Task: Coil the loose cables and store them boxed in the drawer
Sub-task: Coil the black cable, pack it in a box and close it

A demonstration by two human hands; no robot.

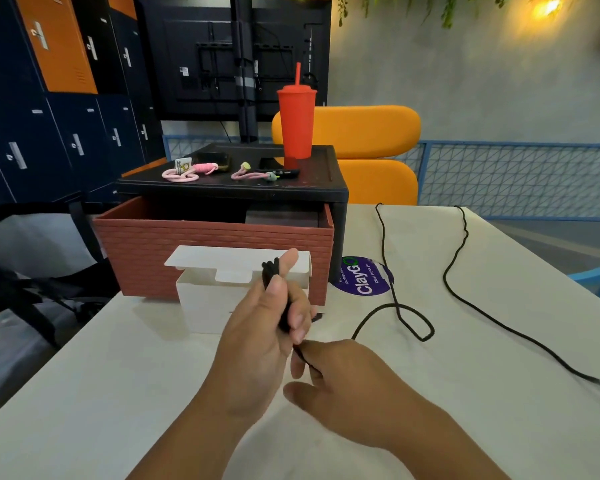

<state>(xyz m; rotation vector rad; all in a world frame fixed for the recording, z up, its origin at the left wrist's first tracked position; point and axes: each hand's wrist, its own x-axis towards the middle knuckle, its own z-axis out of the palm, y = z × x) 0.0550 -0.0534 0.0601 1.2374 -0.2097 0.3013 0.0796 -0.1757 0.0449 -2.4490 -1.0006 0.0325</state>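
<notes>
My left hand point(262, 327) grips a small bundle of coiled black cable point(271, 271) held upright in front of the open white box point(201, 299). Just below and to the right, my right hand point(343, 379) pinches the same cable where it leaves the bundle. The loose rest of the black cable point(451, 271) snakes over the white table point(118, 375) to the right, with a loop near the middle. Behind the box stands the brick-red drawer point(215, 251), pulled open under a black stand point(236, 188).
On the stand sit a red tumbler with a straw point(296, 123), two pink coiled cables point(187, 171) point(253, 174) and dark phones. A purple sticker point(364, 277) lies by the drawer. An orange chair point(371, 147) and lockers stand behind; a dark bag lies at the left.
</notes>
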